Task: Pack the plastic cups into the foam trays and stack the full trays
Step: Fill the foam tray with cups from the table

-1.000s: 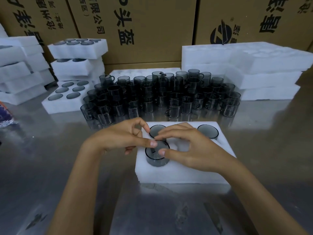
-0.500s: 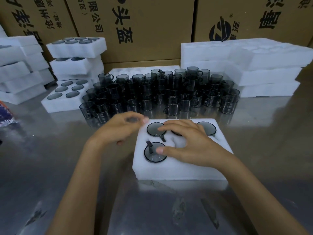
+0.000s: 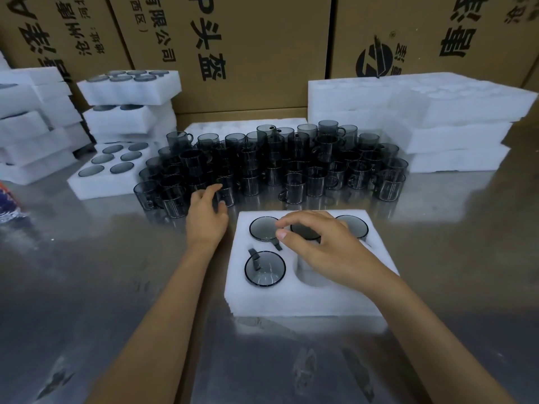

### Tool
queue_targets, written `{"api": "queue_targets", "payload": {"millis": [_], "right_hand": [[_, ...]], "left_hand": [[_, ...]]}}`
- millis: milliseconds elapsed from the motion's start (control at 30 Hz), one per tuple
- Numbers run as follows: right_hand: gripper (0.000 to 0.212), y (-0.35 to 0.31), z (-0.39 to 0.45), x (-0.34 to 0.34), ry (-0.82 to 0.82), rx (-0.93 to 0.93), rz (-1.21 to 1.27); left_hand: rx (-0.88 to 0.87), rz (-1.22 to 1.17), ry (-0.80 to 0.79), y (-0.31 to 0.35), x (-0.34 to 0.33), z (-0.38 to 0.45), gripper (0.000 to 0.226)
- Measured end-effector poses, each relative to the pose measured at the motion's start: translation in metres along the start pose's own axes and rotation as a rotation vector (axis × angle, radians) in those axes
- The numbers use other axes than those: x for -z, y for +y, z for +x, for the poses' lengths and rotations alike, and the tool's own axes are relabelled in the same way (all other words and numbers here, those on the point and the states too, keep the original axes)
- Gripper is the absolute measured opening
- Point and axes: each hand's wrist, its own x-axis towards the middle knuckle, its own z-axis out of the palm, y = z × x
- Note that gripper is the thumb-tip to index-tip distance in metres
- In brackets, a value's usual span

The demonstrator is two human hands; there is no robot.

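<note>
A white foam tray [image 3: 303, 298] lies on the metal table in front of me. Dark clear plastic cups sit in its back-left [image 3: 262, 227], back-right [image 3: 354, 225] and front-left [image 3: 264, 271] holes, and another shows partly under my right hand. The front-middle hole [image 3: 310, 277] is empty. My right hand [image 3: 320, 246] hovers over the tray with loosely curled fingers and holds nothing. My left hand [image 3: 207, 212] is at the near edge of the loose cup cluster [image 3: 280, 161], thumb and fingers curled round one cup [image 3: 230, 192].
Filled foam trays are stacked at the back left [image 3: 128, 88], with one filled tray [image 3: 102, 173] flat on the table. Empty foam trays are piled at the back right [image 3: 423, 112] and far left [image 3: 26, 126]. Cardboard boxes [image 3: 248, 53] wall the back.
The front-left cup went down into its hole. My left hand left the tray and reached forward to the loose cups. My right hand lifted off that cup and moved back over the tray.
</note>
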Motion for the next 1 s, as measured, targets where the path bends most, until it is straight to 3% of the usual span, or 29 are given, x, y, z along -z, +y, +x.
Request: {"api": "queue_targets", "payload": {"millis": [200,367,500,633,800,1000], "right_hand": [[0.029,0.0,0.0,0.001,-0.004,0.029,-0.019],[0.029,0.002,0.0,0.003,-0.009,0.009,0.027],[0.016,-0.001,-0.001,0.004,-0.024,0.012,0.051],[0.012,-0.007,0.0,0.011,-0.01,-0.013,0.178],[0.019,-0.009,0.001,0.037,0.144,-0.009,0.452],[0.037,0.004,0.001,0.052,0.005,-0.048,0.523]], "left_hand": [[-0.025,-0.058,-0.049,0.001,0.001,-0.003,0.016],[-0.105,-0.14,-0.032,0.004,0.005,-0.009,0.016],[-0.157,-0.309,0.048,0.03,0.018,-0.013,0.02],[-0.29,-0.462,-0.042,0.07,0.043,-0.022,0.018],[-0.381,-0.586,-0.356,0.111,0.057,-0.058,0.047],[-0.477,-0.494,-0.475,0.118,0.053,-0.073,0.077]]}}
